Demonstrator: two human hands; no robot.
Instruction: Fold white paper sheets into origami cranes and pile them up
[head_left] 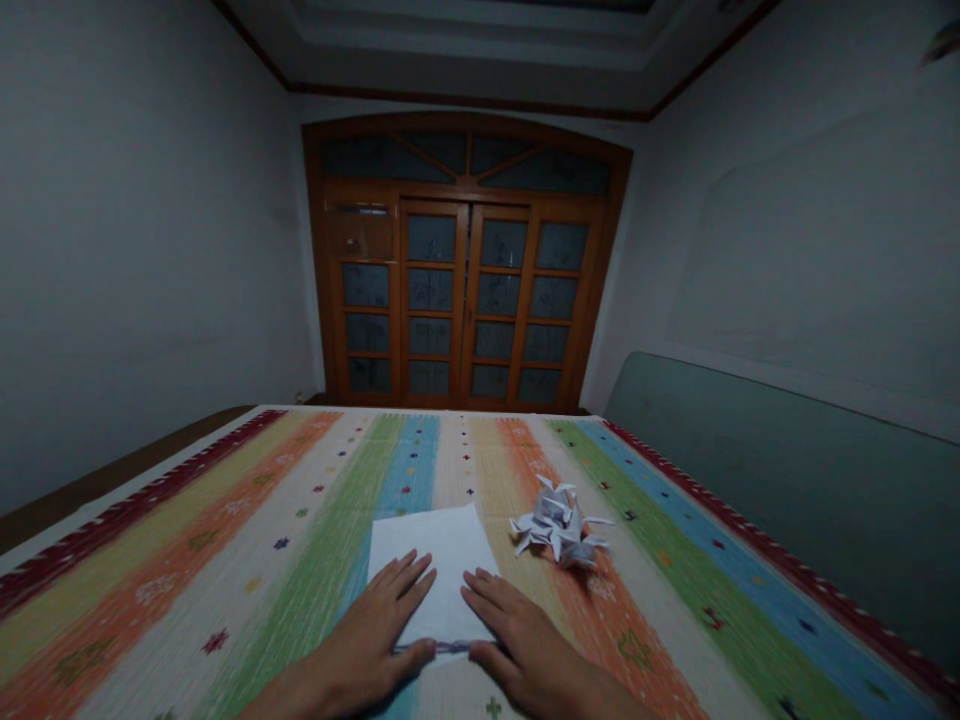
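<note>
A sheet of white paper (442,545) lies on the striped tablecloth in front of me, with a dark creased or folded strip along its near edge. My left hand (386,620) rests on its left side, fingers stretched out and thumb at the near edge. On the right side lies my right hand (517,625), also flat with fingers extended, its thumb close to the same edge. A small gap separates the two thumbs. Just beyond my right hand sits a cluster of folded white paper pieces (559,525) with pointed tips, touching neither hand.
The striped tablecloth (300,560) covers the table up to its far edge. A pale green panel (787,470), perhaps a seat back, runs along the right side. Wooden doors with glass panes (465,300) stand beyond the table, between white walls.
</note>
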